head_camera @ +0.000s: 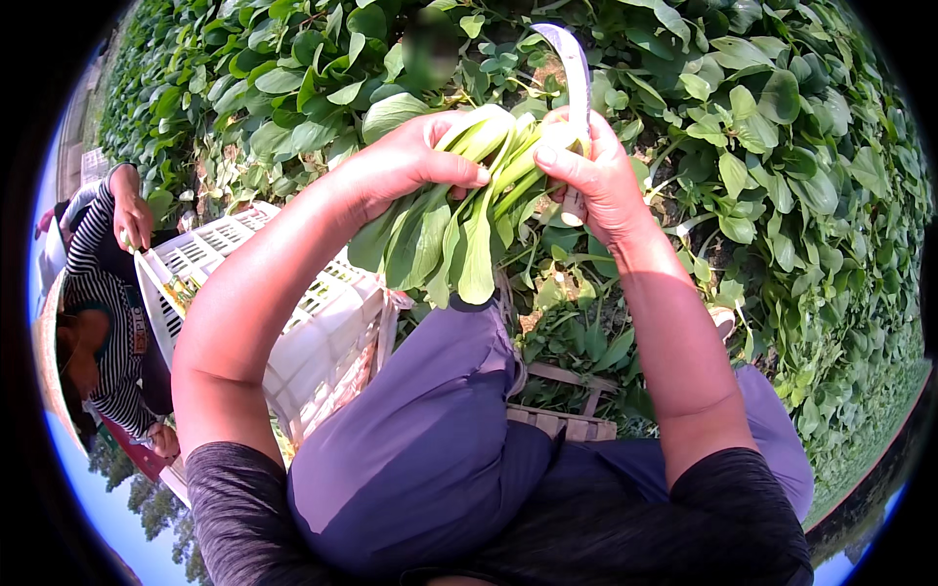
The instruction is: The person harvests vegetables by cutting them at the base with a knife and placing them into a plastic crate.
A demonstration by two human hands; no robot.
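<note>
My left hand [432,157] is closed around a bunch of leafy greens [476,249], likely bok choy, whose pale stalks point up and right while the leaves hang down and left. In my right hand [593,168] is a sickle [575,66], its curved blade rising above the fingers and the end of its handle showing below them. The right thumb and fingers also touch the pale stalk bases of the bunch, close beside the sickle. Part of the sickle's handle is hidden by the right hand.
A white plastic crate [315,329] stands to the left of my knee. Beyond it a co-worker in a striped top [117,322] and a wide hat bends near the crate. Dense leafy plants [762,161] grow ahead and right. A slatted seat or crate [564,423] shows between my legs.
</note>
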